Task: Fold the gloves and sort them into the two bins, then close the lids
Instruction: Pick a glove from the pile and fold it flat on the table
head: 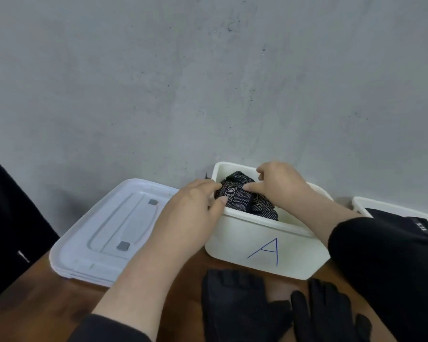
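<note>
A white bin (pixel 265 245) marked with a blue letter A stands at the back of the wooden table. A folded dark glove with white dots (pixel 242 196) sits inside it, rising above the rim. My left hand (pixel 195 208) pinches the glove's left side over the bin's rim. My right hand (pixel 277 183) grips the glove's top from the right. Two plain black gloves (pixel 277 307) lie flat on the table in front of the bin. A second white bin (pixel 361 203) shows at the right, mostly hidden by my right sleeve.
White lids (pixel 104 230) lie stacked flat to the left of bin A. A dark object (pixel 8 223) stands at the far left edge. A grey wall rises directly behind the bins. Bare wooden table (pixel 47 299) shows at the lower left.
</note>
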`<action>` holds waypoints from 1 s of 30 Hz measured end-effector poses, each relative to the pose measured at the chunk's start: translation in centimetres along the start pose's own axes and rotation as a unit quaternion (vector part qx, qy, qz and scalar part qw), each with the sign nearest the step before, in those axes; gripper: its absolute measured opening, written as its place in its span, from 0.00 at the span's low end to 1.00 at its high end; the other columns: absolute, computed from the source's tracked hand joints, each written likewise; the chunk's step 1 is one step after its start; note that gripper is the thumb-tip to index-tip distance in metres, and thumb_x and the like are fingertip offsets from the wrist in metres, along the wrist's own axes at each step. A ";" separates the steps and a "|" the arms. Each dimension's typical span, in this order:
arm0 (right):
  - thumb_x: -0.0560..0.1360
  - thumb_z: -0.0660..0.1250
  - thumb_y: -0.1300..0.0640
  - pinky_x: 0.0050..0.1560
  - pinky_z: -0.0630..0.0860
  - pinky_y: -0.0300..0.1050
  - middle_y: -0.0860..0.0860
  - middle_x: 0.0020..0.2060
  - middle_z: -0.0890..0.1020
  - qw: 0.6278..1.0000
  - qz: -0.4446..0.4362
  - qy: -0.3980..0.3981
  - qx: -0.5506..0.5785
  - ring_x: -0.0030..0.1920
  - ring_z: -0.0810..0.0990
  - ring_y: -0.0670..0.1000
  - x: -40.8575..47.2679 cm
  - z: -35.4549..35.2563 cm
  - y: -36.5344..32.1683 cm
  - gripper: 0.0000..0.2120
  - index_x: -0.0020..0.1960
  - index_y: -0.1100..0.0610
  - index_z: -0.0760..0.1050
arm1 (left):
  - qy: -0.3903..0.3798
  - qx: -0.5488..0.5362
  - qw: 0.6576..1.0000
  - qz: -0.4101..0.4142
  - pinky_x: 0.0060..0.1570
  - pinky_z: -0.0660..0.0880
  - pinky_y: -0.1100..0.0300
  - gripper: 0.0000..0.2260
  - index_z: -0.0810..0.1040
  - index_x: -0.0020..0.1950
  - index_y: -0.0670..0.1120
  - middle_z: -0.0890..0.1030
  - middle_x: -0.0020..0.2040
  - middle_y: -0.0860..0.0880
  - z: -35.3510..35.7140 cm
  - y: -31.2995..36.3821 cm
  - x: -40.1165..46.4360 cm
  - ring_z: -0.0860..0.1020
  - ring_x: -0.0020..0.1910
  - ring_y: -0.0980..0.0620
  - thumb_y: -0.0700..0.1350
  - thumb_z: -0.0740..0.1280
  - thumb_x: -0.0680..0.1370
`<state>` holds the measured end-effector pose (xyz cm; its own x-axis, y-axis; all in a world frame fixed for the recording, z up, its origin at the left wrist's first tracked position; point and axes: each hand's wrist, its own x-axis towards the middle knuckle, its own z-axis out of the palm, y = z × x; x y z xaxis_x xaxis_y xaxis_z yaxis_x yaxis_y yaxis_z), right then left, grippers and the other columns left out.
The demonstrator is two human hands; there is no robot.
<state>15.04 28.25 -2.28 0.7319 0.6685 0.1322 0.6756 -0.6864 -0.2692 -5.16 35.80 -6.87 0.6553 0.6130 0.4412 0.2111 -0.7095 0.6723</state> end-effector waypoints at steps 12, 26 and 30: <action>0.84 0.61 0.50 0.65 0.67 0.40 0.49 0.68 0.79 0.988 -0.152 -0.036 -0.011 0.69 0.75 0.52 -1.9 -0.6 0.9 0.17 0.71 0.51 0.75 | 0.010 0.014 1.000 0.011 0.64 0.66 0.61 0.15 0.78 0.68 0.49 0.77 0.68 0.52 0.8 0.0 0.1 0.73 0.66 0.52 0.48 0.64 0.82; 0.81 0.62 0.47 0.45 0.76 0.38 0.37 0.43 0.80 0.974 -0.047 0.187 0.115 0.47 0.79 0.40 -27.9 0.2 16.8 0.09 0.48 0.46 0.81 | -0.073 -0.116 0.976 0.171 0.53 0.74 0.58 0.14 0.79 0.58 0.54 0.80 0.51 0.59 9.5 14.3 -11.2 0.76 0.52 0.60 0.56 0.57 0.82; 0.81 0.62 0.46 0.49 0.78 0.45 0.39 0.44 0.78 0.988 0.058 0.139 0.019 0.47 0.77 0.41 -34.2 1.8 26.1 0.11 0.49 0.48 0.80 | -0.230 -0.111 0.959 0.126 0.56 0.75 0.61 0.11 0.75 0.62 0.60 0.77 0.54 0.62 15.7 18.6 -17.1 0.75 0.53 0.63 0.57 0.57 0.83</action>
<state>7.45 -12.02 -15.54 0.8042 0.4769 0.3547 0.5852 -0.7397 -0.3323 -1.05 6.65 -11.25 0.9264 0.1782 0.3318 -0.1218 -0.6920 0.7116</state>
